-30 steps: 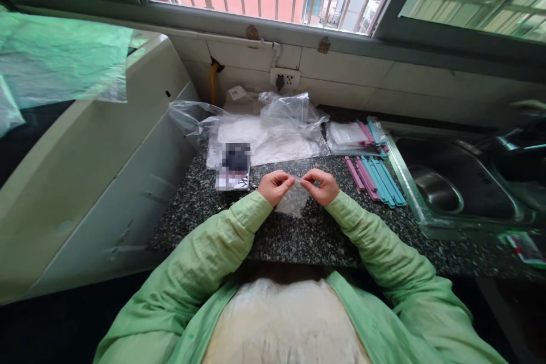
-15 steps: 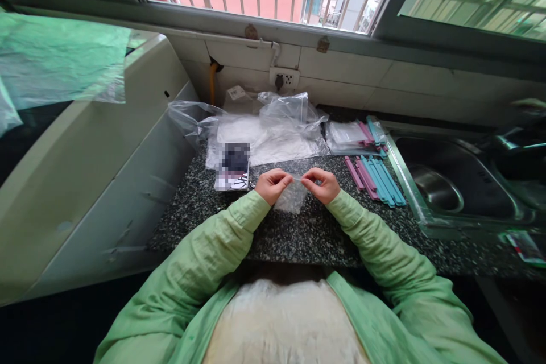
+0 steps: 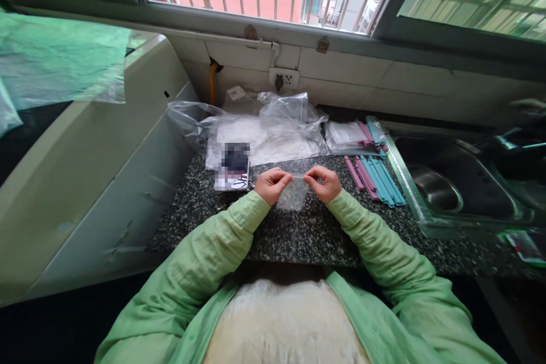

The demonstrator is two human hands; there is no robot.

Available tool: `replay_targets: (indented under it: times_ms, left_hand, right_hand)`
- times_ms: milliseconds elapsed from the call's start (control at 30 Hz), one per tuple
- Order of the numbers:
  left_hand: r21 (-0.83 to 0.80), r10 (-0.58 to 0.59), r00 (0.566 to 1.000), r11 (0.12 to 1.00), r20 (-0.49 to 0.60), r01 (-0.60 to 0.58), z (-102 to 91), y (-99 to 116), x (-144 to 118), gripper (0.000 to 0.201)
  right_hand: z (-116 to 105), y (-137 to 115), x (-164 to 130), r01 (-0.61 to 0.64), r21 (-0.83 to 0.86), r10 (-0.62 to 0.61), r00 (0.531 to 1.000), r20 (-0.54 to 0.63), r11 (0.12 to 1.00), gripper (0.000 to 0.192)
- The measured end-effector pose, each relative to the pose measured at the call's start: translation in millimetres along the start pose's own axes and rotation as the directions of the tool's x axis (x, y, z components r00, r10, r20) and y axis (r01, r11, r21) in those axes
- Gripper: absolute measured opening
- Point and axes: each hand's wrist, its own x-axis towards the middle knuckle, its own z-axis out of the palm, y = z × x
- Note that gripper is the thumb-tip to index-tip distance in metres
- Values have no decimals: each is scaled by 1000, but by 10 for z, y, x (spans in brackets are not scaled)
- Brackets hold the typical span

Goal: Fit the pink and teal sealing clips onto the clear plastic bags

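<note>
Between my two hands hangs a small clear plastic bag point(image 3: 292, 196), its top edge stretched taut over the speckled counter point(image 3: 298, 239). My left hand point(image 3: 271, 183) pinches one top corner between thumb and forefinger. The opposite corner is pinched the same way by my right hand point(image 3: 324, 183). Right of my right hand lies a row of purple strips point(image 3: 362, 176) and blue strips point(image 3: 384, 181), which look like bag-sealing clips. Close to my left hand is a booklet or box point(image 3: 232, 168) with a dark, blurred-out picture.
Larger clear plastic bags point(image 3: 281, 133) are spread along the back of the counter. A flat stack of clear bags point(image 3: 347, 135) holds more purple and blue strips. The steel sink point(image 3: 460, 176) is at the right, and a pale appliance side point(image 3: 106, 153) rises at the left. A wall socket point(image 3: 284, 77) is behind.
Both hands keep hold of the small bag. My right hand has shifted very slightly right and up, and the bag's top edge looks straighter and wider between the fingers.
</note>
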Motion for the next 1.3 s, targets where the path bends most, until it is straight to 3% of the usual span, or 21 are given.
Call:
replay_targets:
  times_ms: [167,300,433,600,700,767,833,933,1033,1100,1167,1300]
  left_hand:
    - [-93,-130,991,987,39,133,20,-19,13,32]
    - [-173,-212,971,958,107,228,59,-58,9,32]
    - [-190,-224,966,950,131,247,90,-90,3,29]
    - [-203,-230,963,945,136,255,85,-80,13,24]
    - [-182,-251,962,946,111,268,65,-63,23,21]
    - [-168,-255,963,949,90,267,51,-56,29,20]
    - [-157,-252,965,952,76,261,42,-56,33,20]
    - [-142,-252,966,956,62,259,40,-71,34,22]
    - [-139,-254,965,955,65,261,43,-89,34,24]
    - [-142,-249,966,956,63,256,42,-95,34,24]
    - [-143,-247,968,957,51,252,38,-94,33,24]
    - [-158,-244,969,956,39,247,36,-89,26,24]
  right_hand:
    - [-17,0,0,55,-2,-55,998,-40,998,20]
    - [-33,15,0,3,21,-1,996,-85,1000,20]
    - [-22,37,-8,-43,26,45,993,-111,999,20]
    - [-23,76,4,-115,25,116,991,-63,993,23]
    - [-148,149,40,-216,-98,210,976,-65,972,28]
    - [-298,216,67,-299,-311,286,954,-89,902,26]
    - [-466,277,91,-380,-571,383,916,-121,728,24]
    - [-660,323,118,-496,-764,577,791,-201,412,32]
    - [-728,314,141,-548,-807,684,676,-274,219,47]
    - [-724,300,150,-559,-812,711,639,-293,167,52]
    - [-709,292,148,-551,-820,720,632,-289,155,52]
    - [-697,299,110,-508,-839,692,679,-247,198,47]
